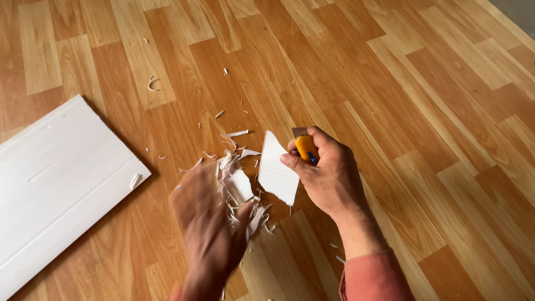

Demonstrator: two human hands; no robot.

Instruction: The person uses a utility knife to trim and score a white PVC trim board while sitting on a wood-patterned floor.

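The right hand (329, 173) grips a yellow utility knife (306, 147) beside a white shard (276, 170) on the floor (423, 100). The blurred left hand (209, 223) hovers, fingers spread, over white shavings (237, 187).

Place: a room under fit-out or repair — work is done on the floor | Floor: wood-look laminate planks (434, 111) | Signs: a white panel (56, 184) laid flat — white shavings (234, 167) scattered beside it
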